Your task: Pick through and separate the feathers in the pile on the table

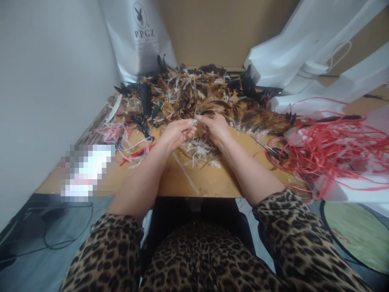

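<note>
Over the middle of the table, my left hand point(178, 134) and my right hand point(216, 126) meet almost fingertip to fingertip. Both are closed in a pinch around the pale quill ends of some feathers point(209, 112). Dark and brown vanes fan out behind the fingers of my right hand; how many feathers there are I cannot tell. Just beyond lies a large heap of brown and black feathers point(188, 87). Below my hands, a small pile of whitish feather scraps point(202, 152) rests on the wooden table point(223, 184).
Right of my right forearm lie scissors point(269, 148) beside a tangle of red and clear plastic strips point(331, 150). More red and white strips point(112, 134) are at the left, near a bright, blurred-out object point(91, 168). A white printed bag point(139, 44) stands behind the heap.
</note>
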Demonstrator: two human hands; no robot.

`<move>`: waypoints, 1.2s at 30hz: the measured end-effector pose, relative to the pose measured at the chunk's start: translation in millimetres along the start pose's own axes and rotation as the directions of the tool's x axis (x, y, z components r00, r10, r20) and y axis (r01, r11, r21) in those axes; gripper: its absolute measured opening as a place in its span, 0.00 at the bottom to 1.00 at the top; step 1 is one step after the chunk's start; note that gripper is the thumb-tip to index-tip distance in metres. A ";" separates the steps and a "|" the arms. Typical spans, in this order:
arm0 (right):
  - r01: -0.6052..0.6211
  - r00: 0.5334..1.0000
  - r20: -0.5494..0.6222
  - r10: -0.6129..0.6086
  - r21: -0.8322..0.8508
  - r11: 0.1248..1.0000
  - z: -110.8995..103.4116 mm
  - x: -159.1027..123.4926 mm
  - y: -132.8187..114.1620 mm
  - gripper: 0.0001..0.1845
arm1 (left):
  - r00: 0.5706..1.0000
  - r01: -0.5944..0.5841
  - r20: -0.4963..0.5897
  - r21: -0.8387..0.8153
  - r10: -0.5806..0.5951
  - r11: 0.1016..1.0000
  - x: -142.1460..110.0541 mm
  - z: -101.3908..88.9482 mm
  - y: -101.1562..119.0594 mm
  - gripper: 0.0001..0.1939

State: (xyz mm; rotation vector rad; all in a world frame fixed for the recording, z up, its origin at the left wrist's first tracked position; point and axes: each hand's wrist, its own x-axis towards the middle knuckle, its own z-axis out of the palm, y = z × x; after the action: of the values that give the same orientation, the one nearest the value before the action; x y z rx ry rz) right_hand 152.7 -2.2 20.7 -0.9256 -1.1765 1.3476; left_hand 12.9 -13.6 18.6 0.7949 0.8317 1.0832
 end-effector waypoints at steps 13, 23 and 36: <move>-0.007 0.999 -0.038 0.005 -0.045 0.999 -7.6 3.9 -2.4 0.18 | 0.978 -0.179 -0.002 0.494 0.207 0.851 -4.3 -7.2 5.7 0.10; -0.222 0.962 0.199 0.187 0.174 0.959 -3.8 0.3 -1.2 0.24 | 0.955 -0.292 0.071 0.087 0.287 0.952 2.6 -6.7 0.0 0.09; -0.317 0.940 0.178 0.290 0.142 0.938 -8.7 3.4 0.9 0.20 | 0.935 -0.352 0.065 0.280 0.348 0.893 2.4 -1.6 -7.8 0.13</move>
State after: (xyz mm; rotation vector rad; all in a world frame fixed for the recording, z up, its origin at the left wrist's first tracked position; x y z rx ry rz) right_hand 160.5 2.5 18.3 -0.9189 -1.0427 1.7690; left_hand 15.4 -13.1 10.7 1.2330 0.8659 1.2879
